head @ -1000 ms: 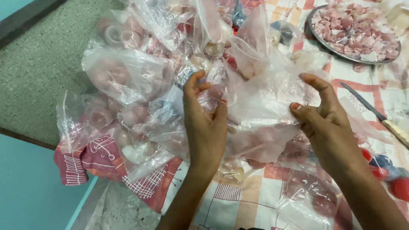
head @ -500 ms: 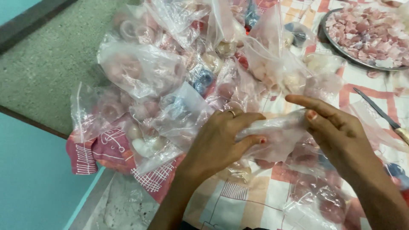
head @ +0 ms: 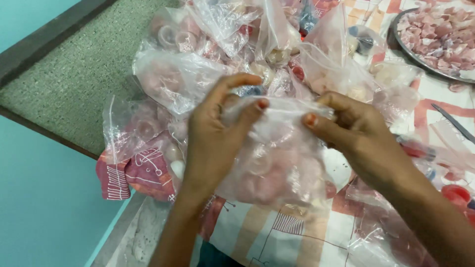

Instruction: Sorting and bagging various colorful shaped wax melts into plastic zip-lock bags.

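My left hand (head: 213,138) and my right hand (head: 356,133) both grip the top edge of a clear plastic bag (head: 277,163) with pale pink pieces inside. The bag hangs between the hands just above a patterned cloth (head: 287,232). My left thumb and forefinger pinch the bag's left corner, and my right fingers pinch its right corner. Behind the hands lies a heap of several similar filled clear bags (head: 198,64).
A metal plate (head: 410,59) of raw pink meat pieces stands at the top right. A knife (head: 455,123) lies at the right edge. More bags and red caps (head: 455,193) sit at the lower right. The grey counter top (head: 64,84) ends at a dark edge on the left.
My hands came together from apart and now hold one filled bag by its top, lifted slightly in front of the heap. The view shifted a little.
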